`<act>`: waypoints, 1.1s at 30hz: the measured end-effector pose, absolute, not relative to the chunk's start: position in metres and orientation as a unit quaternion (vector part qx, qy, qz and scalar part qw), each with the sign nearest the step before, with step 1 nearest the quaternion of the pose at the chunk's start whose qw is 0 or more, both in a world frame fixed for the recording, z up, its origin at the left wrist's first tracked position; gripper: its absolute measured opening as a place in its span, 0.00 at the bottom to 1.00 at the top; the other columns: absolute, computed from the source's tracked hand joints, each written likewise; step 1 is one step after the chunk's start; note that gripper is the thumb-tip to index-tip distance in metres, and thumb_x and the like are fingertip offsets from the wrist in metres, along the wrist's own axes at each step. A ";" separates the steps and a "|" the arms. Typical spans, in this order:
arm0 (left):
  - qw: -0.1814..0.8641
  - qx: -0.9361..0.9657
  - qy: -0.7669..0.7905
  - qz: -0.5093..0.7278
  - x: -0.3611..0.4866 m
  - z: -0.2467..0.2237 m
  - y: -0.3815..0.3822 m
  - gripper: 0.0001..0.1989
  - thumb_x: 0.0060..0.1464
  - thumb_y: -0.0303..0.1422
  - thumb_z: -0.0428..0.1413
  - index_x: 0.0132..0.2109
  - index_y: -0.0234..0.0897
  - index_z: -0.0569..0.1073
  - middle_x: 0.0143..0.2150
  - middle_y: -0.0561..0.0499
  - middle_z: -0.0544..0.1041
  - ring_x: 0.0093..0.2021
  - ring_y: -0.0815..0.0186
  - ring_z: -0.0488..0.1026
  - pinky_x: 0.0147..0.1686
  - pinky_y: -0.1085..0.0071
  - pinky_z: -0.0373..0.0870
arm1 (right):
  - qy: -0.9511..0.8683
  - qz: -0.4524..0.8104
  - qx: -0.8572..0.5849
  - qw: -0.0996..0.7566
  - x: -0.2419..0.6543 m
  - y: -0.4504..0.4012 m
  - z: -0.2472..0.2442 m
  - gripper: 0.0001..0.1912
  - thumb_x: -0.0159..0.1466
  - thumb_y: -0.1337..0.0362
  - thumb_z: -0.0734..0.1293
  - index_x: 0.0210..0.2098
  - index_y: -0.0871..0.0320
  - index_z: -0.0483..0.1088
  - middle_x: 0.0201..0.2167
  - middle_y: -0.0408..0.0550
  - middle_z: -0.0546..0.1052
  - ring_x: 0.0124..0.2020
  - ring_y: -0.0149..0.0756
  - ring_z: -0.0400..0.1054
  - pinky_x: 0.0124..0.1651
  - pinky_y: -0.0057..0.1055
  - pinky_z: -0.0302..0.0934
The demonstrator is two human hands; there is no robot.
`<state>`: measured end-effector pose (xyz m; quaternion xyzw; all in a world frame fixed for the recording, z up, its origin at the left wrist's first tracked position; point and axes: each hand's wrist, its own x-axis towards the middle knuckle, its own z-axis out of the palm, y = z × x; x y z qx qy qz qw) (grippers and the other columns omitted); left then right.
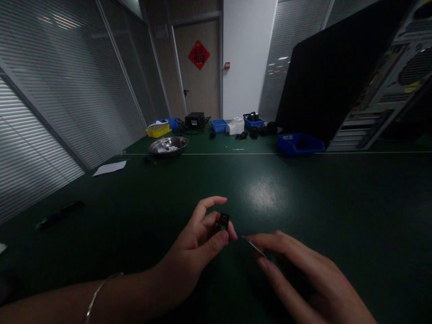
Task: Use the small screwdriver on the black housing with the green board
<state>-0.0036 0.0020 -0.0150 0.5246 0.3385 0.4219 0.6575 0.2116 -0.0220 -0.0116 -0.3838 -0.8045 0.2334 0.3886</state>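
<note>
Between its thumb and fingers my left hand point(199, 243) pinches a small black electronic part point(223, 220), with pale marks near its top and a greenish area lower down. Its index finger is stretched out above the part. To the right, my right hand point(297, 270) is closed on a thin silvery metal piece point(254, 246), held between thumb and index finger. The metal piece points up and left towards the black part but stays apart from it. Whether it is a tool or a flat strip I cannot make out. Both hands are above the dark green tabletop point(162, 193).
A metal bowl point(168, 146) holding small items stands at the back left, near a sheet of paper point(110, 168). A blue bin point(300, 145) is beside a large computer case point(337, 76) at right. Dark objects point(60, 214) lie at left; several bins line the back.
</note>
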 end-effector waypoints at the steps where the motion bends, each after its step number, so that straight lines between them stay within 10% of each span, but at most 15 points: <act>1: 0.649 0.536 0.342 0.417 -0.003 -0.014 0.001 0.16 0.64 0.31 0.54 0.56 0.46 0.62 0.42 0.53 0.74 0.41 0.68 0.68 0.44 0.69 0.63 | -0.806 0.235 -0.383 0.386 0.212 -0.022 -0.011 0.20 0.65 0.72 0.64 0.53 0.43 0.67 0.40 0.39 0.79 0.44 0.33 0.76 0.40 0.21 0.72; 9: 0.464 0.693 0.390 0.391 -0.004 -0.004 -0.001 0.10 0.65 0.30 0.50 0.46 0.42 0.76 0.44 0.51 0.72 0.47 0.64 0.70 0.49 0.68 0.63 | -0.816 0.254 -0.375 0.359 0.212 -0.020 -0.010 0.18 0.66 0.72 0.64 0.50 0.44 0.68 0.38 0.39 0.76 0.41 0.31 0.76 0.41 0.21 0.72; 33: 0.464 0.674 0.384 0.427 -0.002 -0.003 0.000 0.07 0.54 0.28 0.63 0.41 0.41 0.82 0.39 0.50 0.81 0.41 0.62 0.78 0.41 0.69 0.72 | -0.803 0.237 -0.396 0.377 0.206 -0.019 -0.001 0.09 0.65 0.65 0.65 0.41 0.52 0.77 0.30 0.46 0.80 0.30 0.37 0.77 0.32 0.25 0.73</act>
